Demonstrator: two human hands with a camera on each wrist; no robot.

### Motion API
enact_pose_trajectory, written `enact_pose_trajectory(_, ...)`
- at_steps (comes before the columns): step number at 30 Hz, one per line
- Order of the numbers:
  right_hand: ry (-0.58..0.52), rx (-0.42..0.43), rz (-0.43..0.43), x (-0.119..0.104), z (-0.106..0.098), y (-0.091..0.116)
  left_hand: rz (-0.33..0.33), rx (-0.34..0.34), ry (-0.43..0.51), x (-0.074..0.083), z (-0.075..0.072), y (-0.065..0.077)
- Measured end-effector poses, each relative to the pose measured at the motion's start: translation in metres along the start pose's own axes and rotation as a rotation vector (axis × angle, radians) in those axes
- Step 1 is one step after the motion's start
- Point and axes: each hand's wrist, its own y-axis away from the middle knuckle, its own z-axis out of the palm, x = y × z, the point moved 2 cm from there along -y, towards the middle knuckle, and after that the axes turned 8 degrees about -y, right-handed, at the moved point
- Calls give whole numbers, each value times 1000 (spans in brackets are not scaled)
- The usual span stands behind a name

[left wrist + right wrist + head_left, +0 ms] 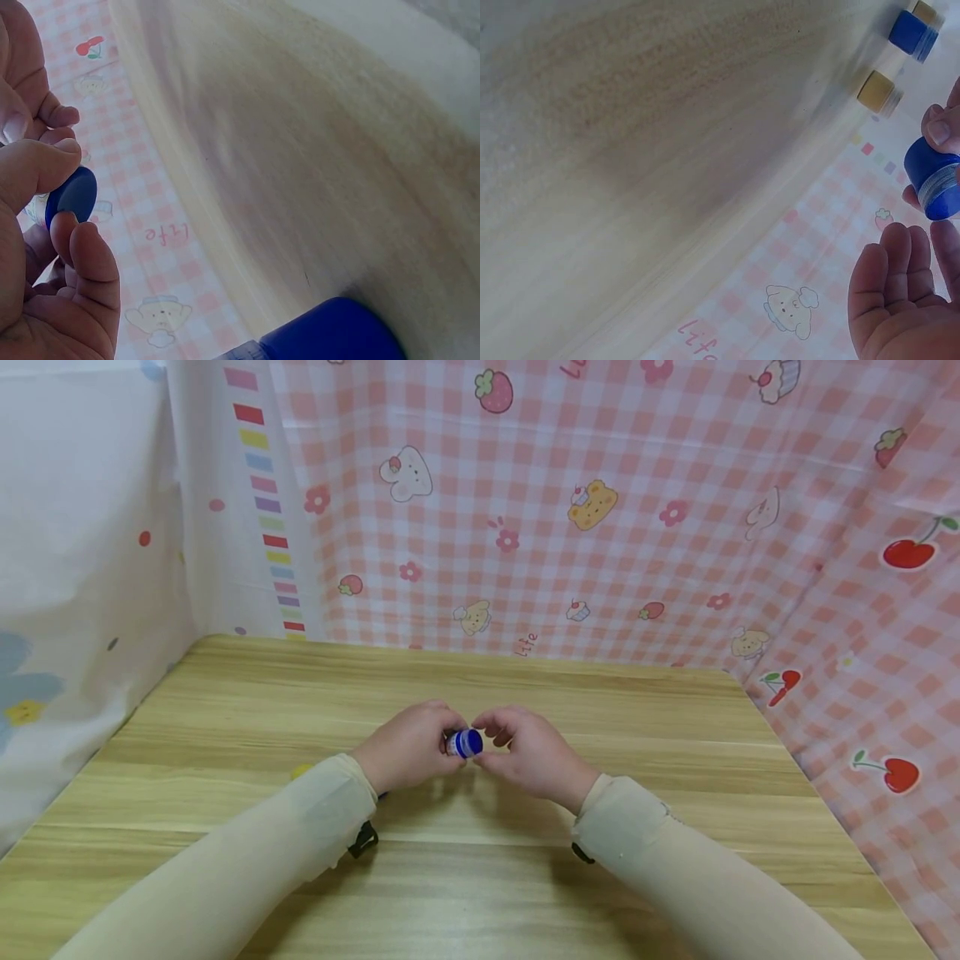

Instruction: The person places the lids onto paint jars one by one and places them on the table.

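My left hand (415, 745) grips a small blue jar (467, 743) tilted on its side, its blue lid turned toward my right hand (534, 752). In the left wrist view the thumb and fingers (96, 262) pinch the jar's blue end (76, 196). The right wrist view shows the jar (930, 161) with a clear ribbed band beside the lid. There, the right hand (904, 300) has its fingers loosely extended, fingertips right at the lid's edge. In the head view its thumb and forefinger stand on either side of the lid.
On the wooden table (480, 877), another blue jar (911, 34) stands with yellow jars (877, 91) near it. In the head view the left sleeve (300, 814) mostly hides them, with a bit of yellow (302, 771) showing. Patterned cloth (525, 527) hangs behind the table.
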Motion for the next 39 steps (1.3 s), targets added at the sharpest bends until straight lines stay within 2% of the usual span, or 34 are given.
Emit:
enact_pose_trajectory(17,25,7,-2,0,0,1,1,7,-7,2,-2,1)
enact_pose_trajectory(39,2,7,23,-1,-1,1,21,18,-5,0,0,0)
